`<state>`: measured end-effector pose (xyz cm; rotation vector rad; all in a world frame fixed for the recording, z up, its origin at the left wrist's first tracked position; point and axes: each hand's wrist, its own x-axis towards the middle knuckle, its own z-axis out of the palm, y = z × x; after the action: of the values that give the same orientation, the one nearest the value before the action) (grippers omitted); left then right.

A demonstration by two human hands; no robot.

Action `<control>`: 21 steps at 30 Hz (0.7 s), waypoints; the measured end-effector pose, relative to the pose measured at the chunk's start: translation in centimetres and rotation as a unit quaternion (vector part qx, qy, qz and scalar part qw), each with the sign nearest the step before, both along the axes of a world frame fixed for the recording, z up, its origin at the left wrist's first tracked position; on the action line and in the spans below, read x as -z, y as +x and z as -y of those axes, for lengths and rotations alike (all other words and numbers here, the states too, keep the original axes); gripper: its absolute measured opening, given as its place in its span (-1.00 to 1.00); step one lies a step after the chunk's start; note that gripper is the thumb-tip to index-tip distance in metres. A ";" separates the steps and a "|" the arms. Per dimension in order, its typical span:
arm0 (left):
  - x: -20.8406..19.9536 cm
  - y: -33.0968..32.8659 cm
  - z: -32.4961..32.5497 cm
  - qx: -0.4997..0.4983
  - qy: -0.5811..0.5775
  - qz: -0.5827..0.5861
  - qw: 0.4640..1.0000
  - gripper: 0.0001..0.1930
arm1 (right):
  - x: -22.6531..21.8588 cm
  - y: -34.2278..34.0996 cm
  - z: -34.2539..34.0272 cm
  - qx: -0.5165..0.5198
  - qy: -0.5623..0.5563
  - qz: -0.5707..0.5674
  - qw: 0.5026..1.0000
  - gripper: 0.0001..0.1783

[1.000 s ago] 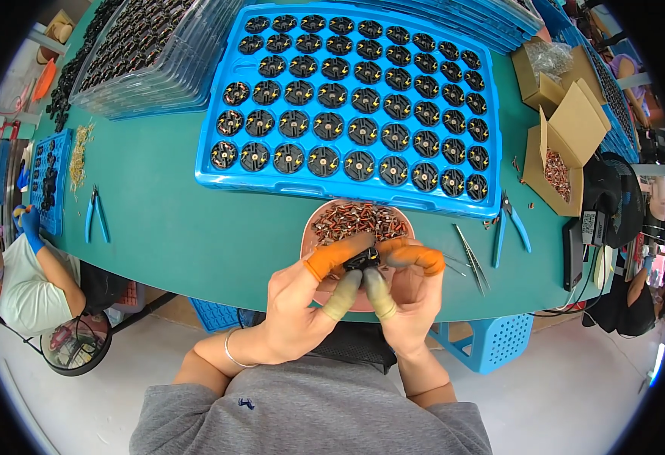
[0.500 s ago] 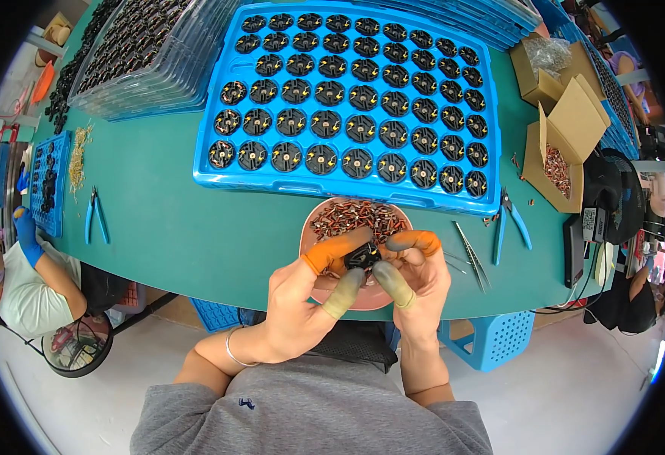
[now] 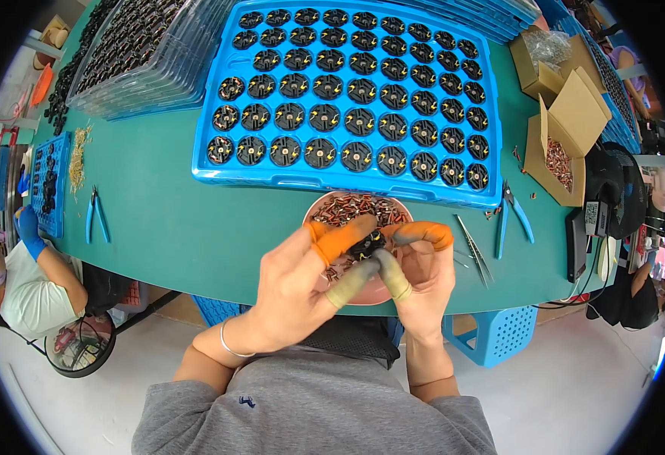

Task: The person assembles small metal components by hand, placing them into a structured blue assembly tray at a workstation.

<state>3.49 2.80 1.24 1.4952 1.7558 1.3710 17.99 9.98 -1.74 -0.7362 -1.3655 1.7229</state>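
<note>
Between both hands, above a pink bowl (image 3: 370, 298), is a small round black part with yellow bits (image 3: 366, 246). My left hand (image 3: 302, 277), in orange and pale finger cots, pinches it from the left. From the other side my right hand (image 3: 420, 265), with similar cots, grips it with thumb and fingertips. Fingers hide much of the part. The bowl holds many small copper-and-dark cylindrical pieces (image 3: 355, 208). Just beyond it lies a blue tray (image 3: 257, 180) with rows of round black parts (image 3: 321, 152) bearing yellow bits; one pocket at its left has no part.
Tweezers (image 3: 473, 249) and blue-handled pliers (image 3: 514, 216) lie right of the bowl, near an open carton (image 3: 571, 125) of small pieces. More pliers (image 3: 96, 214) lie left. Stacked clear trays (image 3: 139, 83) stand back left. A blue-gloved co-worker (image 3: 40, 280) sits at left.
Both hands keep hold of the black part. My left fingers have shifted over it, and the part has turned in the grip. The view has moved slightly.
</note>
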 end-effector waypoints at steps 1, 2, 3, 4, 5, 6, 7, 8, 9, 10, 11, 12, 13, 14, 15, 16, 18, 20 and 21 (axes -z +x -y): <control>-0.2 -0.3 0.0 0.005 -0.009 -0.027 1.000 -0.60 | 0.0 0.1 0.0 -0.010 0.009 -0.002 1.000 -0.58; -0.5 -0.6 0.4 0.038 -0.068 0.069 0.995 -0.56 | 0.1 0.1 0.0 -0.021 0.018 -0.005 1.000 -0.57; -0.4 -0.7 0.5 0.038 -0.069 0.068 0.995 -0.56 | 0.1 -0.1 0.1 -0.021 0.017 -0.006 1.000 -0.57; -0.1 -0.8 0.5 0.027 -0.090 0.136 0.986 -0.54 | -0.1 -0.4 0.1 -0.026 -0.002 0.018 0.999 -0.58; 0.2 -0.9 0.5 0.016 -0.108 0.205 0.973 -0.52 | -0.4 -0.5 0.0 -0.031 -0.020 0.044 0.998 -0.59; 0.8 -1.4 0.5 0.018 -0.094 0.218 0.971 -0.49 | -0.7 -0.2 -0.3 -0.030 -0.020 0.045 0.998 -0.59; 0.7 -1.7 0.5 0.019 -0.093 0.219 0.971 -0.49 | -1.0 0.3 -0.8 -0.067 0.029 0.125 0.989 -0.62; 0.7 -1.9 0.5 -0.007 -0.096 0.250 0.963 -0.54 | -1.1 0.7 -1.1 -0.105 0.075 0.203 0.971 -0.64; 0.7 -2.2 0.5 -0.033 -0.098 0.281 0.954 -0.58 | -0.9 0.7 -1.4 -0.105 0.075 0.203 0.971 -0.64; 1.2 -2.6 0.9 -0.020 -0.094 0.324 0.941 -0.58 | -0.7 0.8 -1.6 -0.106 0.264 0.290 0.914 -0.66; 1.1 -2.6 0.9 -0.020 -0.094 0.324 0.941 -0.58 | -0.7 0.8 -1.8 -0.103 0.442 0.363 0.814 -0.69; 1.0 -2.6 0.9 -0.023 -0.086 0.359 0.929 -0.59 | -0.9 0.3 -1.4 -0.106 0.440 0.379 0.807 -0.69; 0.9 -2.6 0.8 -0.027 -0.078 0.393 0.916 -0.60 | -0.7 0.4 -1.3 -0.106 0.440 0.379 0.807 -0.69; 1.0 -2.5 0.9 -0.028 -0.077 0.393 0.916 -0.60 | -0.4 0.4 -1.1 -0.117 0.462 0.411 0.777 -0.68; 1.2 -2.4 0.9 -0.028 -0.072 0.392 0.917 -0.63 | -0.2 0.5 -1.1 -0.127 0.483 0.442 0.745 -0.67; 1.3 -2.4 0.9 -0.028 -0.066 0.391 0.917 -0.65 | -0.2 0.6 -1.3 -0.127 0.483 0.442 0.745 -0.67; 1.4 -2.5 1.2 -0.023 -0.079 0.402 0.912 -0.67 | -0.2 0.7 -1.6 -0.081 0.441 0.377 0.811 -0.68; 1.5 -2.4 1.3 -0.017 -0.091 0.412 0.907 -0.68 | -0.4 0.8 -1.7 -0.073 0.390 0.324 0.859 -0.70; 1.6 -2.1 1.3 -0.026 -0.089 0.373 0.923 -0.69 | -0.6 0.8 -1.6 -0.064 0.335 0.269 0.900 -0.72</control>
<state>1.39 1.45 -0.35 0.6779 1.3694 1.4893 18.83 11.62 -1.19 -0.7457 -2.2681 1.0237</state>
